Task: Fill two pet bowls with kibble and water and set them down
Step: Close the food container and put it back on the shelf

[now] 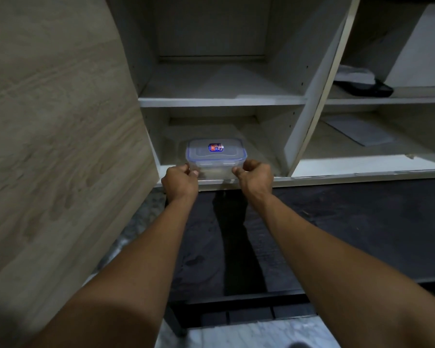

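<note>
A clear plastic storage container (216,156) with a blue-rimmed snap lid and a small red and blue label sits near the front edge of the lowest cupboard shelf (337,175). My left hand (180,182) grips its left side with curled fingers. My right hand (255,177) grips its right side the same way. Something pale shows through the container wall, but I cannot make out what it is. No pet bowls are in view.
The wood-grain cupboard door (60,136) stands open on the left. An upper shelf (221,101) runs above the container. The right compartment holds a flat sheet (359,131) and a dark object (362,87). A dark counter (337,234) lies below the cupboard.
</note>
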### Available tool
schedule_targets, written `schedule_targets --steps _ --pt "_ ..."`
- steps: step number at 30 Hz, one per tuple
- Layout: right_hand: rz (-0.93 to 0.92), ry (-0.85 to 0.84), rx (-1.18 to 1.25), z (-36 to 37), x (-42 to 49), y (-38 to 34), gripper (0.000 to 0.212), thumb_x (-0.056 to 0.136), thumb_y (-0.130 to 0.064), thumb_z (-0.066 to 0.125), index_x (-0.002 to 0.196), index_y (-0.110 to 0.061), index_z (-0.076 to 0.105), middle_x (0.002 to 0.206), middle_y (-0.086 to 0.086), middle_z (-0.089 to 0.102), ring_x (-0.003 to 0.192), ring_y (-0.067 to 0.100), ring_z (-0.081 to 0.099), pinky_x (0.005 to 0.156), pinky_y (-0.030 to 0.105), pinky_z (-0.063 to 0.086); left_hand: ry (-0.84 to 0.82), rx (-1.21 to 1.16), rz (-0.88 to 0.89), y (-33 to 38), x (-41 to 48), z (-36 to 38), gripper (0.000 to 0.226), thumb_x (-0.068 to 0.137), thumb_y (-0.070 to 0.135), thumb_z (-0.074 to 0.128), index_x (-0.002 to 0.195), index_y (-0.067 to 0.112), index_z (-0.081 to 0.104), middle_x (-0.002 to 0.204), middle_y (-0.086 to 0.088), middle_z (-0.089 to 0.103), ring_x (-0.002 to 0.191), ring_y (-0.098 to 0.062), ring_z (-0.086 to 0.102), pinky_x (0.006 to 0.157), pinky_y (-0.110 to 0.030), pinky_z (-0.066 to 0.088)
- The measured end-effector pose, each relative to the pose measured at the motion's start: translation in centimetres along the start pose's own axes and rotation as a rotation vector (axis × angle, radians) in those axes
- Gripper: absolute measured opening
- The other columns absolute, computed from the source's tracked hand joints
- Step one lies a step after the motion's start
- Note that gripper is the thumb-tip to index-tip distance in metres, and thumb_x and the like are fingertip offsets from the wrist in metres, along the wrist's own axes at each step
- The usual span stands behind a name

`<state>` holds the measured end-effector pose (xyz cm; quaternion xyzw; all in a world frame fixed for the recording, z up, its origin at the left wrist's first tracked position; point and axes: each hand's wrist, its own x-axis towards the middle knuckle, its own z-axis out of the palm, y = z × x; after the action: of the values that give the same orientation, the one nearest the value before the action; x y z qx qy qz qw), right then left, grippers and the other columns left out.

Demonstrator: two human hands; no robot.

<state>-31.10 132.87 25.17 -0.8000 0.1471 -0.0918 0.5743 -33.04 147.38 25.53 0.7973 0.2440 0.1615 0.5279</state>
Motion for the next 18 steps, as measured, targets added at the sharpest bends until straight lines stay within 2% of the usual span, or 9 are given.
schedule_targets --steps 3,7,10,14,18 --pt "-0.004 -0.006 -0.001 -0.1 -0.1 0.0 0.032 0.088 -0.017 0.074 0.117 -0.005 0.070 0.105 0.004 0.070 0.099 0.015 0.061 0.091 0.025 0.045 0.000 0.013 0.003 0.1 -0.4 -0.2 0.028 0.089 0.011 0.065 0.115 -0.001 0.069 0.118 -0.016 0.069 0.115 -0.029 0.062 0.093 -0.023 0.042" --pt "0.014 -0.009 0.006 0.0 0.0 0.0 0.036 0.087 -0.018 0.075 0.119 -0.003 0.068 0.115 0.009 0.071 0.109 0.023 0.065 0.099 0.031 0.048 -0.004 0.020 -0.019 0.4 -0.4 -0.3 0.029 0.090 0.011 0.065 0.117 0.000 0.068 0.120 -0.016 0.068 0.117 -0.028 0.060 0.087 -0.018 0.035" --pt "0.029 -0.024 0.005 0.0 0.2 0.2 0.043 0.086 -0.019 0.076 0.124 -0.002 0.065 0.119 0.009 0.069 0.113 0.025 0.064 0.104 0.033 0.047 -0.004 0.034 -0.034 0.4 -0.4 -0.2 0.031 0.089 0.012 0.066 0.118 0.001 0.067 0.121 -0.015 0.068 0.118 -0.028 0.060 0.093 -0.022 0.040" --pt "0.041 -0.036 0.003 -0.3 -0.1 0.4 0.046 0.087 -0.015 0.075 0.129 -0.005 0.061 0.121 0.009 0.067 0.115 0.024 0.063 0.097 0.023 0.043 0.026 0.054 -0.048 0.5 -0.4 -0.1 0.037 0.090 0.015 0.066 0.125 0.004 0.063 0.124 -0.014 0.066 0.118 -0.028 0.060 0.097 -0.027 0.043" --pt "0.083 0.006 -0.093 -2.0 -1.7 0.6 0.040 0.092 -0.015 0.068 0.131 -0.007 0.060 0.124 0.015 0.067 0.116 0.028 0.063 0.104 0.031 0.046 0.022 0.181 -0.007 1.3 -2.1 -1.4 0.034 0.093 0.014 0.062 0.125 0.004 0.064 0.122 -0.016 0.067 0.115 -0.031 0.060 0.088 -0.024 0.042"
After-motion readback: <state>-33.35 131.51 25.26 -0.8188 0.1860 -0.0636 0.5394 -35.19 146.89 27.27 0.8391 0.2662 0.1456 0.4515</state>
